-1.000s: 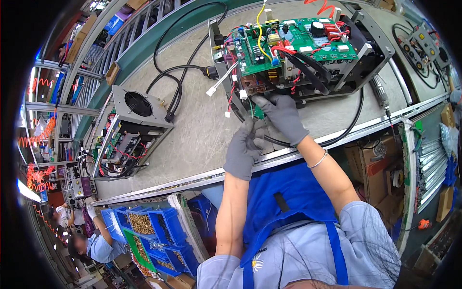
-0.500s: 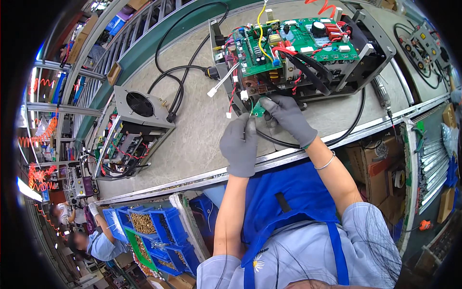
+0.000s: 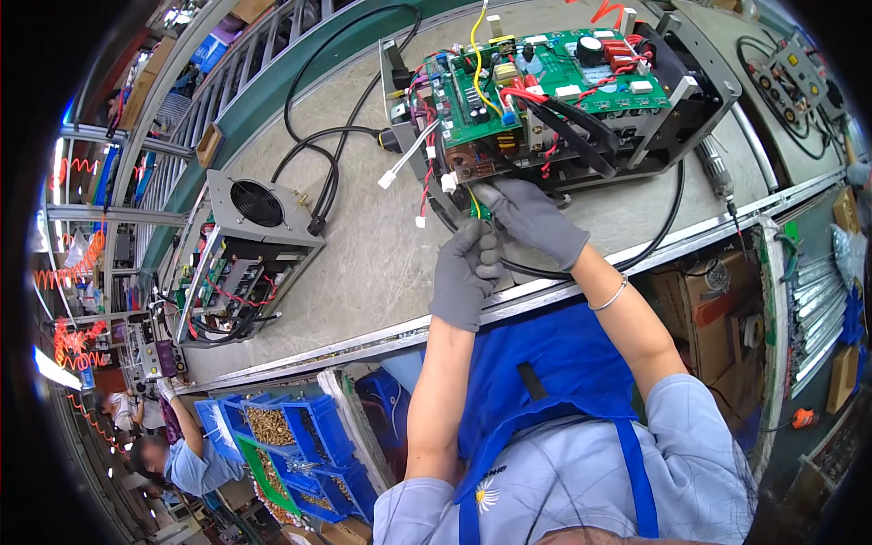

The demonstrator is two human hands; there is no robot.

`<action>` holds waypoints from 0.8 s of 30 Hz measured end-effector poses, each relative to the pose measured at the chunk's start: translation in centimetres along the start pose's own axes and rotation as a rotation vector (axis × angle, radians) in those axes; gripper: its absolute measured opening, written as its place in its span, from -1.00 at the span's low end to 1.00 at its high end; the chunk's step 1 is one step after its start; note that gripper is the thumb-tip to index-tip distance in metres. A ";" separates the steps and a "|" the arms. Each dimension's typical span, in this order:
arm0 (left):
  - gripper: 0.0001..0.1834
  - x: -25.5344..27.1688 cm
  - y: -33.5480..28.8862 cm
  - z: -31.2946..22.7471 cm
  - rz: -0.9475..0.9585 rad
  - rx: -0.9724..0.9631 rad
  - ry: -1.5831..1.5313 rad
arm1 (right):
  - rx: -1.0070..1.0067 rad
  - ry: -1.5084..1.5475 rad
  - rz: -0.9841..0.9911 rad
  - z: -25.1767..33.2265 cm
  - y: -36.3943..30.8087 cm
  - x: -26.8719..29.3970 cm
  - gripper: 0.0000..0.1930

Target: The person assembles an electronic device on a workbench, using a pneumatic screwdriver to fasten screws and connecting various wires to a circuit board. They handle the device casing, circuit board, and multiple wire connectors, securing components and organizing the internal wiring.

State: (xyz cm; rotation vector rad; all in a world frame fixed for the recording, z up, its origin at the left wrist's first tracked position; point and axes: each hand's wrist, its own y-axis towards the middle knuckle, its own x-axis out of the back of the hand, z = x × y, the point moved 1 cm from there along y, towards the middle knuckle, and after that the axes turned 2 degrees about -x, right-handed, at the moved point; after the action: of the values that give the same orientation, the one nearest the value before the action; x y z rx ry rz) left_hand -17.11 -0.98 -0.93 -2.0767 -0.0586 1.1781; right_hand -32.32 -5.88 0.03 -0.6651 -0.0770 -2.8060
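Observation:
My gloved right hand is closed on a small green circuit board, mostly hidden behind the fingers. Beside it my gloved left hand has its thumb and forefinger pinched on a thin yellow-green wire and its other fingers curled. Both hands are just in front of an open metal-framed power unit, which carries a large green circuit board on top. A white connector and several loose leads hang at the unit's left corner. The wire's far end is hidden.
A second unit with a round fan stands left on the metal table, with black cables behind it. A power screwdriver lies right of the open unit. Blue bins of screws stand below the table edge; a co-worker is far left.
My left hand has turned, its lower fingers now showing curled. My right hand has shifted slightly left, and less of the small board shows. The view has moved slightly.

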 end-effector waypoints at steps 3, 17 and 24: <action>-0.87 0.0 0.3 0.1 -0.044 -0.026 0.102 | 0.050 0.073 -0.024 0.0 0.0 -0.1 -0.43; -0.63 0.8 -1.0 0.0 0.185 -0.137 0.363 | -0.214 0.527 0.236 0.7 0.3 0.9 -0.62; -0.55 4.6 -8.4 -0.3 -0.070 -0.256 0.830 | -0.298 0.364 0.142 1.1 -0.7 0.1 -0.55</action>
State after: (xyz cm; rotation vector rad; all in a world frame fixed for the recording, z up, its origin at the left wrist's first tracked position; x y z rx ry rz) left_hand -11.70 6.63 1.02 -2.6095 0.1159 0.2047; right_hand -32.12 -5.09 1.08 -0.1954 0.4440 -2.7720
